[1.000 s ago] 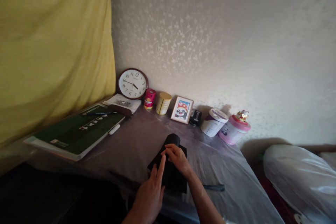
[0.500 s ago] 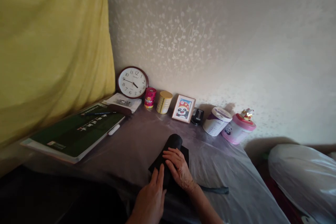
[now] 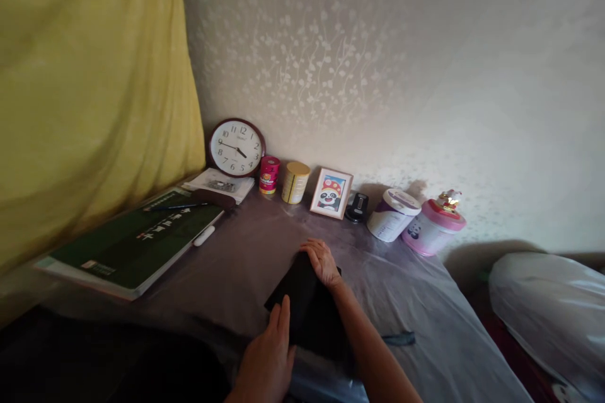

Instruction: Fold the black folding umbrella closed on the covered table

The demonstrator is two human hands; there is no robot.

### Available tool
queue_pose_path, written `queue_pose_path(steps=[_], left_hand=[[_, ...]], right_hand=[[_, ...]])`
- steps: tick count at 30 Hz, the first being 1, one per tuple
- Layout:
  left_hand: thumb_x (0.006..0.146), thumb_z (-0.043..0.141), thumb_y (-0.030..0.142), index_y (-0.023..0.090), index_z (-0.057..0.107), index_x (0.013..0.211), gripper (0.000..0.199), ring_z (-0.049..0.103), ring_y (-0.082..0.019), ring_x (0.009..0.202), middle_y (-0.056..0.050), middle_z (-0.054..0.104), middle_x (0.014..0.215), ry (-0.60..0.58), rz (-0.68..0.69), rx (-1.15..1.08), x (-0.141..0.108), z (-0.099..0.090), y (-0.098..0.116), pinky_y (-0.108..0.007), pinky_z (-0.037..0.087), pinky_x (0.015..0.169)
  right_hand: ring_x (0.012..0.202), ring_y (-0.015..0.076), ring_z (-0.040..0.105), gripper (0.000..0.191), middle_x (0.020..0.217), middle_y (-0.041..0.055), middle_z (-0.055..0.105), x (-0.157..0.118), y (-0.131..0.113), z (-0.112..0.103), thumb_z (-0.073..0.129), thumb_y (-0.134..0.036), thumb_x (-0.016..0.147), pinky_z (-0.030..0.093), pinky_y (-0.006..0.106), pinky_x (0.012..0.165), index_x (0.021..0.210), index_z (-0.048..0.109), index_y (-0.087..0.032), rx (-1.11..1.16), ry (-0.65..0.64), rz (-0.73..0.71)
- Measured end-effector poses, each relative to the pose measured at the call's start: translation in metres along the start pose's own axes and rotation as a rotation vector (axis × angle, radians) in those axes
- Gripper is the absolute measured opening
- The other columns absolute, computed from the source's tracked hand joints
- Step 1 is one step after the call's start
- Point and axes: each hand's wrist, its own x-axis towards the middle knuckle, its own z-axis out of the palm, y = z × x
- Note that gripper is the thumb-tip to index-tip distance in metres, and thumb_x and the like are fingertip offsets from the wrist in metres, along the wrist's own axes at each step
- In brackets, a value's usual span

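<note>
A piece of black cloth (image 3: 312,308) lies on the grey tablecloth (image 3: 227,264) near the front edge. My left hand (image 3: 271,346) rests at its left side, fingers extended and pointing away from me, touching the cloth. Over the cloth's far edge lies my right hand (image 3: 322,261), with its fingers curved across the top; whether they pinch the fabric is hard to make out. A dark strip (image 3: 399,339) sits on the table to the right of my right forearm.
On the left lie a green book (image 3: 142,239) and a white marker (image 3: 204,236). Along the wall stand a clock (image 3: 237,147), a pink can (image 3: 269,175), a yellow-lidded can (image 3: 296,182), a framed panda picture (image 3: 331,193) and two tubs (image 3: 394,215). A yellow curtain (image 3: 94,75) hangs left.
My right hand has moved from the middle of the cloth to its far edge. The rolled far part of the cloth now looks flatter and spread out. The view has shifted slightly.
</note>
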Motion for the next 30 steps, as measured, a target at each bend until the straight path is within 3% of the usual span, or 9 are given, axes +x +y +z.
queue_pose_path(steps=[4,6,8,11,14,18,21,24,30], left_hand=[[0.08,0.035,0.011,0.01,0.012,0.141,0.065,0.048,-0.021,0.118,-0.017,0.03,0.143,0.073,0.02,-0.003,0.002,0.006,-0.004,-0.029,0.042,0.091],[0.08,0.034,0.011,0.008,0.014,0.14,0.063,0.047,-0.021,0.119,-0.018,0.032,0.142,0.106,0.031,-0.009,0.003,0.01,-0.006,-0.029,0.042,0.091],[0.081,0.033,0.011,0.007,0.015,0.14,0.062,0.048,-0.021,0.118,-0.019,0.033,0.141,0.132,0.045,-0.014,0.002,0.013,-0.008,-0.029,0.042,0.091],[0.08,0.032,0.009,0.005,0.017,0.139,0.06,0.049,-0.021,0.116,-0.02,0.034,0.14,0.156,0.061,0.004,0.002,0.016,-0.009,-0.03,0.043,0.09],[0.08,0.033,0.008,0.004,0.02,0.138,0.059,0.051,-0.021,0.114,-0.02,0.036,0.138,0.168,0.06,0.011,0.003,0.016,-0.009,-0.03,0.043,0.089],[0.08,0.034,0.008,0.004,0.02,0.138,0.06,0.05,-0.021,0.115,-0.02,0.036,0.138,0.171,0.048,0.025,0.003,0.014,-0.007,-0.029,0.042,0.09],[0.081,0.034,0.01,0.004,0.019,0.138,0.059,0.051,-0.021,0.114,-0.02,0.035,0.139,0.146,0.028,0.059,0.001,0.01,-0.006,-0.028,0.042,0.089],[0.083,0.033,0.013,0.004,0.019,0.138,0.058,0.052,-0.021,0.113,-0.02,0.035,0.139,0.137,0.027,0.069,-0.002,0.007,-0.004,-0.027,0.043,0.088],[0.084,0.032,0.014,0.003,0.019,0.138,0.057,0.056,-0.02,0.106,-0.022,0.036,0.137,0.152,0.041,0.06,-0.004,0.005,-0.003,-0.027,0.045,0.084]], right_hand=[[0.107,0.0187,0.054,0.035,0.109,0.0082,0.065,0.002,0.001,-0.005,0.032,-0.029,0.092,0.037,0.037,0.096,0.103,0.064,-0.019,-0.072,0.143,0.132],[0.108,0.0203,0.053,0.034,0.112,0.0107,0.063,-0.007,-0.013,-0.011,0.034,-0.03,0.092,0.036,0.04,0.097,0.108,0.061,-0.017,-0.092,0.274,0.208],[0.111,0.0206,0.051,0.033,0.114,0.0105,0.061,-0.023,-0.037,-0.015,0.034,-0.029,0.092,0.034,0.042,0.099,0.11,0.059,-0.018,-0.052,0.33,0.191],[0.115,0.0191,0.049,0.029,0.109,0.0069,0.064,-0.048,-0.074,-0.012,0.037,-0.027,0.092,0.033,0.041,0.101,0.107,0.061,-0.022,0.051,0.199,0.071],[0.118,0.0184,0.046,0.03,0.109,0.0043,0.065,-0.053,-0.087,-0.002,0.036,-0.024,0.092,0.024,0.044,0.106,0.107,0.062,-0.024,0.052,0.066,-0.001],[0.118,0.0201,0.047,0.032,0.114,0.0078,0.063,-0.033,-0.057,0.002,0.034,-0.024,0.091,0.027,0.046,0.104,0.107,0.062,-0.02,-0.015,0.165,0.086],[0.112,0.0215,0.051,0.033,0.116,0.0116,0.061,-0.027,-0.025,-0.009,0.039,-0.027,0.087,0.035,0.041,0.099,0.108,0.061,-0.016,-0.032,0.297,0.238],[0.101,0.0228,0.057,0.036,0.107,0.0136,0.064,-0.045,-0.003,-0.025,0.039,-0.033,0.083,0.042,0.04,0.091,0.104,0.062,-0.014,0.028,0.422,0.536],[0.084,0.0226,0.062,0.035,0.083,0.0069,0.067,-0.085,-0.002,-0.043,0.052,-0.045,0.072,0.049,0.032,0.067,0.087,0.066,-0.017,0.429,0.348,0.834]])
